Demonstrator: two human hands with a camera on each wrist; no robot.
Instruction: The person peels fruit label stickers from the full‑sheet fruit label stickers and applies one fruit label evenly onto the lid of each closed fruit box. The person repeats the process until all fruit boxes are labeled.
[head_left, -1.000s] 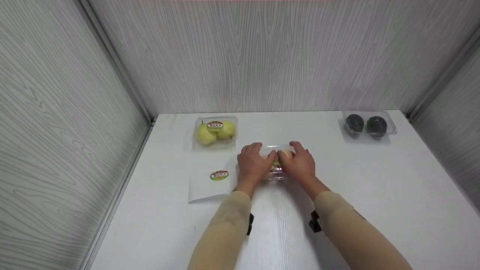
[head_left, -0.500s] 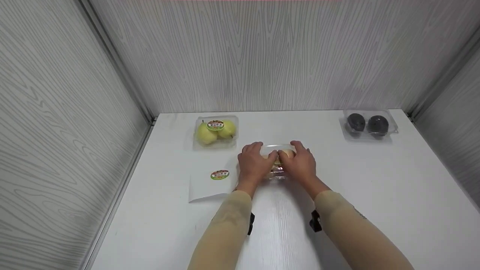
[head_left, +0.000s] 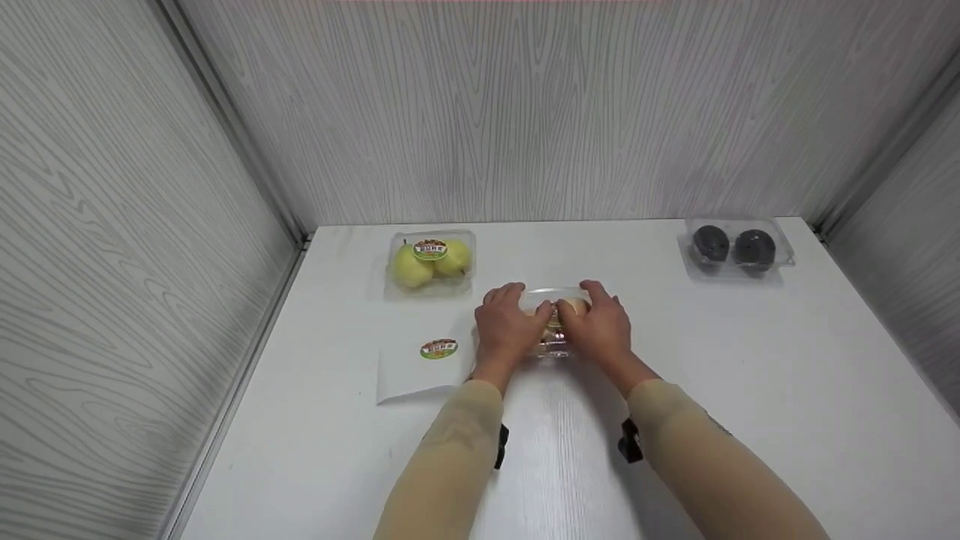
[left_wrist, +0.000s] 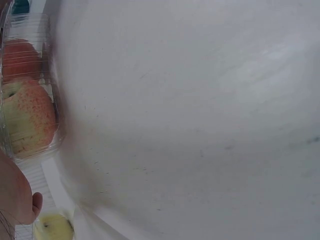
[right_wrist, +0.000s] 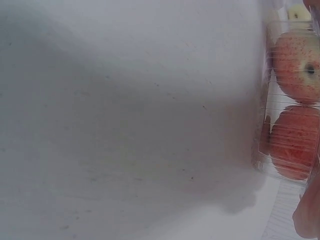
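Observation:
A clear plastic fruit box (head_left: 553, 348) stands on the white table between both hands. My left hand (head_left: 505, 324) grips its left side and my right hand (head_left: 601, 325) its right side, fingers along the walls. Both thumbs lie on the lid, tips close together over an oval label (head_left: 556, 320), which they partly cover. Through the ribbed wall, the left wrist view shows a red-and-yellow fruit like a peach (left_wrist: 31, 120) beside a redder one (left_wrist: 21, 59). The right wrist view shows the same pair, with a red fruit (right_wrist: 295, 142) nearest my right hand (right_wrist: 307, 212).
Left of the box lies a white backing sheet (head_left: 405, 375) bearing one oval label (head_left: 439, 349). Behind it stands a labelled clear box of yellow pears (head_left: 412, 268). At the back right, another clear box holds two dark round fruits (head_left: 754, 250). Wood-grain panels (head_left: 480, 112) enclose the table.

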